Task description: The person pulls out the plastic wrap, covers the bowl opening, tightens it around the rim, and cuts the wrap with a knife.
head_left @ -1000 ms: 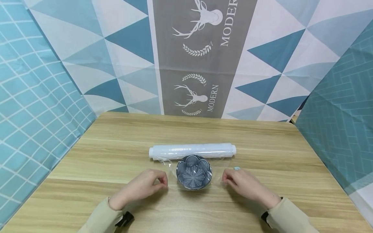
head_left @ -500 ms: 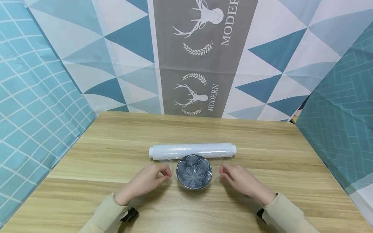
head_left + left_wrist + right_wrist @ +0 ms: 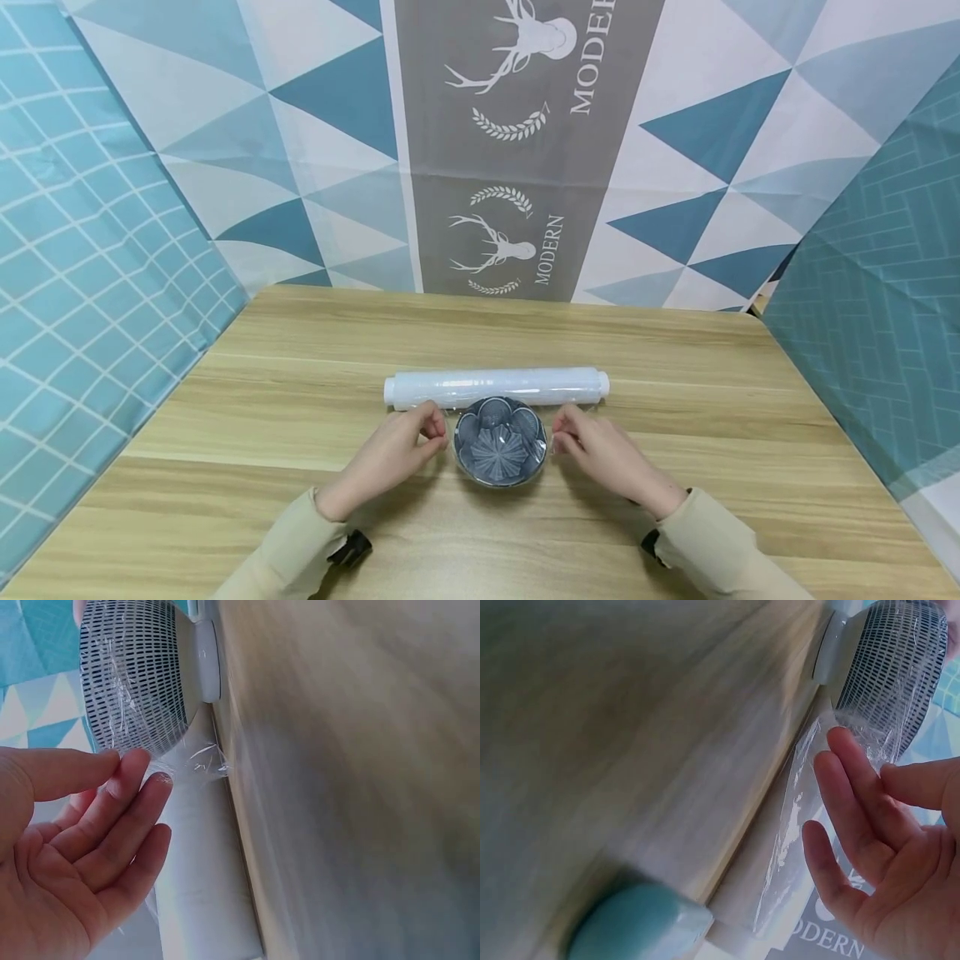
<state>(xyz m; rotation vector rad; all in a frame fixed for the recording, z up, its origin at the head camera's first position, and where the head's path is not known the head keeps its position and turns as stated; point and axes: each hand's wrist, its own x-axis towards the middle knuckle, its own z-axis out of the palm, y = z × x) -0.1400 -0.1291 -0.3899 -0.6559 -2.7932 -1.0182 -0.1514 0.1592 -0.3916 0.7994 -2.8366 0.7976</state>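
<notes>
Film (image 3: 802, 780) seems pinched by left hand (image 3: 399, 446) and right hand (image 3: 602, 450), both now nearer the bowl (image 3: 498, 450).

Bowl (image 3: 498, 458) sits on bench (image 3: 480, 542), film (image 3: 802, 791) across its mouth. Roll (image 3: 495, 383) lies crosswise just behind bowl. Left hand (image 3: 401, 446) at bowl's left; right hand (image 3: 600, 450) at its right. Backdrop (image 3: 491, 175) behind bench.

- Left forearm (image 3: 288, 542), sleeved, angles between 1 and 2 o'clock.
- Right forearm (image 3: 712, 542), sleeved, angles between 10 and 11.
- Left hand (image 3: 399, 450) pinches, its thumb (image 3: 67, 774) towards 3 in the wrist view.
- Right hand (image 3: 600, 454) pinches likewise, thumb towards 9, lower fingers (image 3: 853, 804) towards 11.
</notes>
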